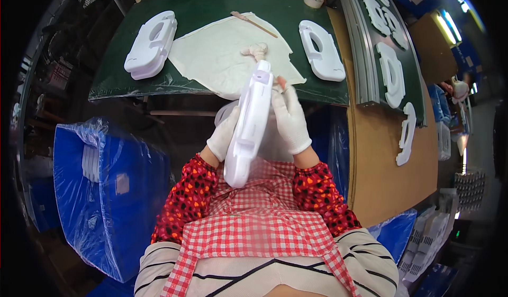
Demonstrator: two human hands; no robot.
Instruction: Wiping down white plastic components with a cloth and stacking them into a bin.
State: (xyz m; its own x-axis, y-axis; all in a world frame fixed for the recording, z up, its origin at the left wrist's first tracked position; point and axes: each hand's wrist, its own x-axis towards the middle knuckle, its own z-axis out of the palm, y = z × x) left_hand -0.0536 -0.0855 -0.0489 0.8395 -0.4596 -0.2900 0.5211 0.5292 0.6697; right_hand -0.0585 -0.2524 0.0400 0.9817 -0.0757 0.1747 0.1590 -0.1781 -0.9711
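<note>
White plastic housing (248, 125) on edge, long axis away from body, in both gloved hands' (223, 135) (290, 118) closed grip.

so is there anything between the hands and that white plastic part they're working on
Nothing visible. Both gloved hands are already on the white plastic part, held on edge above the lap: the left hand against its left side, the right hand on its right. The white cloth and the other white parts lie apart on the green mat.
</note>
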